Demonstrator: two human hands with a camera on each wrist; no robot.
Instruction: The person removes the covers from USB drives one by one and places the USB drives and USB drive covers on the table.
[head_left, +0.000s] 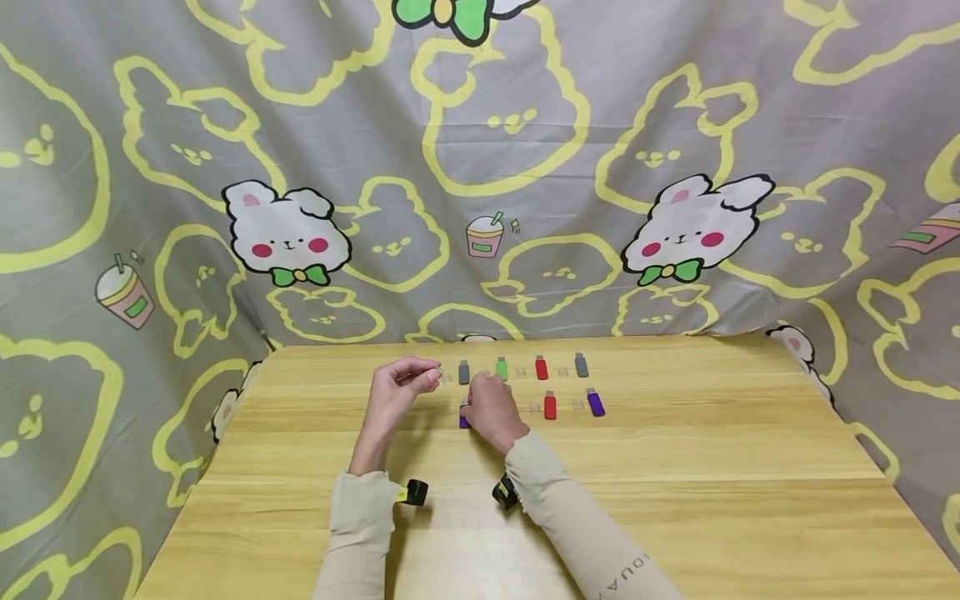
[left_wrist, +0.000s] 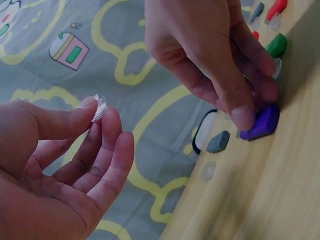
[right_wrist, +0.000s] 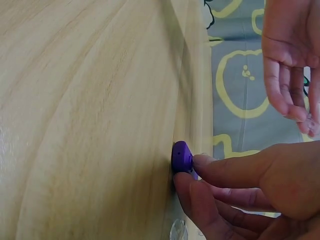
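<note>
Raised above the table's far left part, my left hand pinches a small clear plastic cap between thumb and fingertips. My right hand is low over the tabletop, its thumb and index finger pinching a purple USB stick near its plug end. That stick lies at the table surface, and in the head view the hand covers part of it. Just behind it is a grey USB stick with a clear cap beside it.
Two rows of USB sticks lie on the wooden table. The back row includes a green stick, a red stick and a grey one. Another red stick and purple stick lie in front, with clear caps between. A patterned curtain hangs behind.
</note>
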